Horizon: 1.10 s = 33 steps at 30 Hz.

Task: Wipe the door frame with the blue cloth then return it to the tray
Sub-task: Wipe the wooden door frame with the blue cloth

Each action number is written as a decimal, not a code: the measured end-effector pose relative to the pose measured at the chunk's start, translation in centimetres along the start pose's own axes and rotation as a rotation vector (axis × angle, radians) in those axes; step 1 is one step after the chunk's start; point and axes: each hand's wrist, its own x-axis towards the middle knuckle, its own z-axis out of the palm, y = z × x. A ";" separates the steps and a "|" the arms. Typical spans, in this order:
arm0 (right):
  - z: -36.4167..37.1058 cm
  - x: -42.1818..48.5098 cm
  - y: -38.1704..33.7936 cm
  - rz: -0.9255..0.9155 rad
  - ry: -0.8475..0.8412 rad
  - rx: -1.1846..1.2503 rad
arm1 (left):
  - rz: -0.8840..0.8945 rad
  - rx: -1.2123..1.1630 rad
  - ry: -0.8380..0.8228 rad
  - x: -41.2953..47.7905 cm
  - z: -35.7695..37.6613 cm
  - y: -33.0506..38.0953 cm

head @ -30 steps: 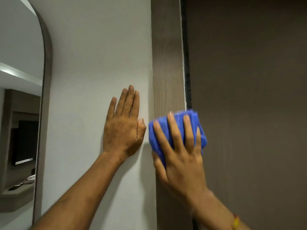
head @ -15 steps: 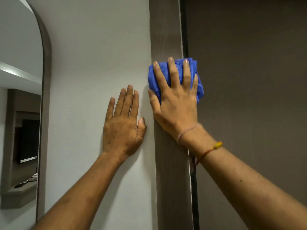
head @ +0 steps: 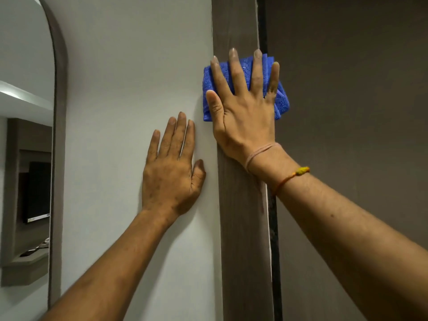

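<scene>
A brown wood-grain door frame runs vertically through the middle of the view. My right hand presses a folded blue cloth flat against the frame, fingers spread over it, at upper centre. My left hand lies flat and open on the white wall just left of the frame, below the cloth. The tray is not in view.
A dark brown door fills the right side, with a black gap along the frame. An arched mirror with a grey border hangs at the left, reflecting a shelf and a screen.
My right hand slid the cloth up the frame from about mid-height to above my left hand, then dipped slightly. My left hand stayed on the wall.
</scene>
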 end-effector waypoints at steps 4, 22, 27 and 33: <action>0.4 -2.4 -0.1 0.005 0.023 0.038 | 0.001 0.021 -0.005 -0.2 0.1 0.0; 0.4 -3.0 -0.4 -0.010 0.008 0.094 | 0.015 0.037 0.026 -0.1 0.5 -0.2; 0.6 -8.1 -0.8 -0.005 -0.044 0.069 | 0.016 0.031 0.006 0.0 0.5 -0.2; 0.1 -0.7 -0.4 0.027 -0.035 0.048 | 0.015 0.034 0.019 -0.1 0.4 -0.1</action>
